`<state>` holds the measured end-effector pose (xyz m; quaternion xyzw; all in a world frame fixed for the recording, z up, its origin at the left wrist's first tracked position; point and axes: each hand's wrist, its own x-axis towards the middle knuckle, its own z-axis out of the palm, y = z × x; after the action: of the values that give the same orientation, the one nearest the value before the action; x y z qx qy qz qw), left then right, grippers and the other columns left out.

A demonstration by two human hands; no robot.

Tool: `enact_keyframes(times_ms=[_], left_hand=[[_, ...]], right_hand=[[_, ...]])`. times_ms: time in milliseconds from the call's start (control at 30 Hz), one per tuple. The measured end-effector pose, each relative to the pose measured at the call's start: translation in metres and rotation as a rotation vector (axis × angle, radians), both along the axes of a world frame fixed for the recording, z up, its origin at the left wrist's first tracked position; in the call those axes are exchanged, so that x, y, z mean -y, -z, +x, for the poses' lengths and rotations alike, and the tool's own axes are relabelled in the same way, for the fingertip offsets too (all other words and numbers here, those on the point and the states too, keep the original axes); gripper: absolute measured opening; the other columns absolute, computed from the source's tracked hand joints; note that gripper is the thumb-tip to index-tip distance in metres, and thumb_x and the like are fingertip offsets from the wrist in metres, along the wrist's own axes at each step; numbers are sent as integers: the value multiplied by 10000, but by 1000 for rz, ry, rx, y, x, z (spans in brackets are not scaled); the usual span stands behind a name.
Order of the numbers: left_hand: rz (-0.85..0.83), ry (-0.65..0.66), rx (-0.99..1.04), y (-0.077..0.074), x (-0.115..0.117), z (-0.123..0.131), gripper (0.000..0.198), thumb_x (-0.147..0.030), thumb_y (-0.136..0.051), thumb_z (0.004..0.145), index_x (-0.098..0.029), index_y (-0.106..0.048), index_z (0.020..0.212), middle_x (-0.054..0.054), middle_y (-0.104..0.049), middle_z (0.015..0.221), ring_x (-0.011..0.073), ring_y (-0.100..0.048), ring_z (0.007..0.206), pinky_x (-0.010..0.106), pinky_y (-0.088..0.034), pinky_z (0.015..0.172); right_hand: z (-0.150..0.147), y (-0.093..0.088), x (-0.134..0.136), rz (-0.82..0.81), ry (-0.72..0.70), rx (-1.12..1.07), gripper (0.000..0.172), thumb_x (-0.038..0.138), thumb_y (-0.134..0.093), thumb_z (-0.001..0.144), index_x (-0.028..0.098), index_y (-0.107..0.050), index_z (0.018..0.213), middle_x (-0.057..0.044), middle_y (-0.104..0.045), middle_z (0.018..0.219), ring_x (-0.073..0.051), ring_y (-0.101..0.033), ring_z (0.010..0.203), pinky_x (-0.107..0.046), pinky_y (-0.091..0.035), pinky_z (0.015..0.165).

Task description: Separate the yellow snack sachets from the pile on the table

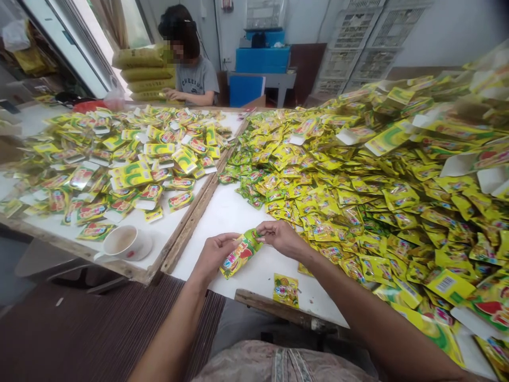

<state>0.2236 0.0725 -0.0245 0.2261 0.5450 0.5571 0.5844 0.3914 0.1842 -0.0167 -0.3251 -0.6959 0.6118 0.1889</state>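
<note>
My left hand (214,257) is closed around a small yellow printed box (235,261), held tilted above the white tabletop. At the box's upper end my right hand (280,239) pinches a green packet (251,235), which is partly hidden by the fingers. Whether the packet is partly inside the box, I cannot tell. A single yellow packet (285,290) lies near the table's front edge, below my right wrist. Just beyond my right hand begins a large heap of yellow and green packets (326,207).
Many filled-looking small boxes (129,175) cover the left table. A white cup (126,244) with a pale drink stands at its front corner. Wooden strips (191,217) edge the tables. Open boxes (392,137) lie on the heap. Another person (196,79) sits across, beside stacked sacks (149,74).
</note>
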Motion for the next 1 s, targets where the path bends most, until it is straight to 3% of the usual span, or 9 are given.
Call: enact_keyframes(times_ms=[133,300,400,533,733,900,1000], left_hand=[[-29,2,58,-4,-2,4,456,-292,-831,510,-115,-693,907,63,-725,698,165,-660,591,246,-509,576],[44,-46,33,-7,-2,10,483,-281,-834,507,-117,-694,938,69,-735,758,185,-678,650,263,-522,625],[46,-28,28,-3,-2,13,449,-268,-827,525,-112,-698,926,72,-736,758,182,-679,654,266,-527,644],[25,-6,49,2,0,18,444,-252,-830,518,-111,-702,920,73,-736,748,184,-679,651,262,-528,633],[39,-59,80,-6,3,21,462,-275,-828,520,-107,-702,932,84,-735,760,192,-679,649,277,-535,629],[52,-24,43,-9,4,24,487,-295,-829,517,-113,-705,951,86,-737,784,201,-680,688,284,-533,655],[34,-30,43,-8,3,24,480,-306,-829,512,-115,-709,936,81,-734,758,187,-673,653,270,-525,623]], right_hand=[[2,-7,8,-67,-4,21,265,376,-654,665,149,-649,802,-8,-623,674,-130,-538,623,-257,-408,597],[1,-17,14,357,173,190,185,363,-639,722,189,-696,748,-41,-629,775,-177,-544,762,-293,-401,687],[0,-14,18,438,154,227,81,274,-679,687,202,-706,715,-43,-623,790,-190,-552,809,-305,-407,736],[2,-6,21,361,148,196,27,211,-687,652,194,-698,671,-29,-632,738,-177,-566,760,-308,-420,745],[12,-11,22,-82,130,32,263,371,-695,630,163,-691,790,-23,-667,728,-156,-597,699,-278,-456,677],[14,-13,25,66,153,94,125,236,-683,602,169,-690,707,-37,-676,903,-145,-603,692,-300,-458,743],[13,-16,29,2,100,70,156,226,-634,642,171,-712,765,-73,-635,1117,-187,-631,833,-343,-434,848]])
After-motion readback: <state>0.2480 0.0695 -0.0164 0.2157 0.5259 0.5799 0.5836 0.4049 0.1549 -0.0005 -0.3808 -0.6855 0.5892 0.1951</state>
